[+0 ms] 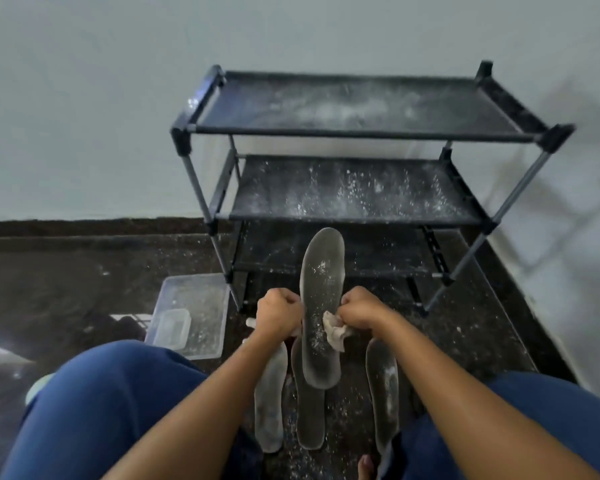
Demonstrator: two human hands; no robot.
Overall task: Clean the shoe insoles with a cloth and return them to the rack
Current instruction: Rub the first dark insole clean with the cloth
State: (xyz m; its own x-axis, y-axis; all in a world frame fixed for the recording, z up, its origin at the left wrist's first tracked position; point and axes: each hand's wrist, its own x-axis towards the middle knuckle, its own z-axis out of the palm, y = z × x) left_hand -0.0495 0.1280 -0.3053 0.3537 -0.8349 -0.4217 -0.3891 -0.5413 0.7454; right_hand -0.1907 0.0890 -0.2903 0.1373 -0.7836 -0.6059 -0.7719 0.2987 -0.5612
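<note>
Left hand (278, 311) grips the raised insole (321, 306) by its edge; right hand (361, 310) clenches a cloth (335, 330) against it, before the rack (357, 133)

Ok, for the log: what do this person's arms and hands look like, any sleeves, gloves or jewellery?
Both forearms are bare up to the bottom edge of the picture, with no sleeves in view. The left hand and right hand wear no gloves; no watch, bracelet or ring shows. The fingers are curled under, so rings could be hidden. The only clothing visible is blue trousers over the knees.
</note>
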